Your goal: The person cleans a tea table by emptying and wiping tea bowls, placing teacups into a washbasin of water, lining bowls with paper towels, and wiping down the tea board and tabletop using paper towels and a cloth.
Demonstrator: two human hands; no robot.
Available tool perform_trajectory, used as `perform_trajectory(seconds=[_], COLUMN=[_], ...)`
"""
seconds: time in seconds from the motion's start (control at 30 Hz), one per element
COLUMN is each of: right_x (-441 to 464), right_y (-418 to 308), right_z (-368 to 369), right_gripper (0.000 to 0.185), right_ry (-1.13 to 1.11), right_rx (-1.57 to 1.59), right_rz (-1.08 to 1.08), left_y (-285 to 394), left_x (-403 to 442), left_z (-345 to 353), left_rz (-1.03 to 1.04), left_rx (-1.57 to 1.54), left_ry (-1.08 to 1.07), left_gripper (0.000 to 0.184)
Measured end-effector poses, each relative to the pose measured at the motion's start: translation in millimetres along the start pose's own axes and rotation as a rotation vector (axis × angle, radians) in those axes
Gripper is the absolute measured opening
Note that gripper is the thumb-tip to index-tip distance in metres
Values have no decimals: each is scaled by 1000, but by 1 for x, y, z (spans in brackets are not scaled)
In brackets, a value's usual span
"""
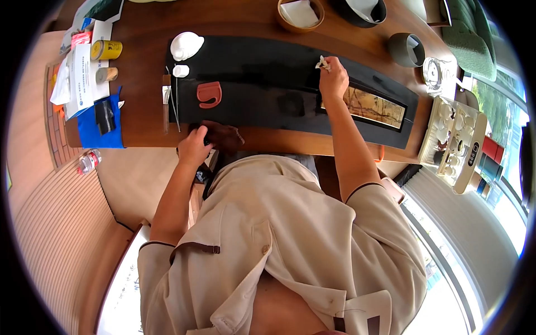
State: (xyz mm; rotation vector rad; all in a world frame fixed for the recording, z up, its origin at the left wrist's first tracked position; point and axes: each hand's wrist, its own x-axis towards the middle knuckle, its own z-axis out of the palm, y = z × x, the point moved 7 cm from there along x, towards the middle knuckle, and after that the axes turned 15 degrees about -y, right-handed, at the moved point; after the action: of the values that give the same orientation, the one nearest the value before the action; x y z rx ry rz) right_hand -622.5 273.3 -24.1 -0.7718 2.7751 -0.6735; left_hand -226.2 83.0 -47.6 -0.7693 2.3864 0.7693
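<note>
My right hand (334,81) is over the black board (251,61), its fingers pinched on a crumpled off-white wad of tissue or cloth (322,63). Just beyond that wrist, a gold-brown patterned panel (374,106) is set in the board. My left hand (194,147) is closed at the near table edge, on a dark brown leather-like piece (222,137); its fingers partly hide a black part there. On the board above it lies a curved red piece (209,95). Farther back are a white rounded object (186,46) and a small white cap-like item (180,71).
Thin rods (176,103) lie at the board's left end. On the left stand a yellow tin (106,50) and a blue cloth (100,128). A brown bowl (286,25), dark bowls and a glass dish (432,72) line the far side. A tea tray (452,139) is at right.
</note>
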Motion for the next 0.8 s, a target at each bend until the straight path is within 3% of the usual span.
perform_trajectory(seconds=[0.17,0.43,0.53,0.63,0.7,0.8], right_x=[-21,-50,-57,-57,-69,-66], right_y=[-57,-176,-210,-206,-189,-136], right_z=[26,85,98,99,91,76], right_gripper=[11,15,11,6,7,7], right_ry=[-75,-195,-242,-343,-369,-380], right_rx=[91,269,262,199,129,93], right_rz=[-75,-306,-513,-633,-790,-757], left_y=[-6,-10,-11,-9,-4,-3], left_x=[-1,-13,-27,-43,-63,-100], left_z=[2,9,9,23,21,29], left_rz=[62,-25,-72,-131,-85,-186], left_rx=[-28,-73,-119,-167,-296,-403], left_ry=[-1,-37,32,34,268,461], left_gripper=[47,49,57,64,63,57])
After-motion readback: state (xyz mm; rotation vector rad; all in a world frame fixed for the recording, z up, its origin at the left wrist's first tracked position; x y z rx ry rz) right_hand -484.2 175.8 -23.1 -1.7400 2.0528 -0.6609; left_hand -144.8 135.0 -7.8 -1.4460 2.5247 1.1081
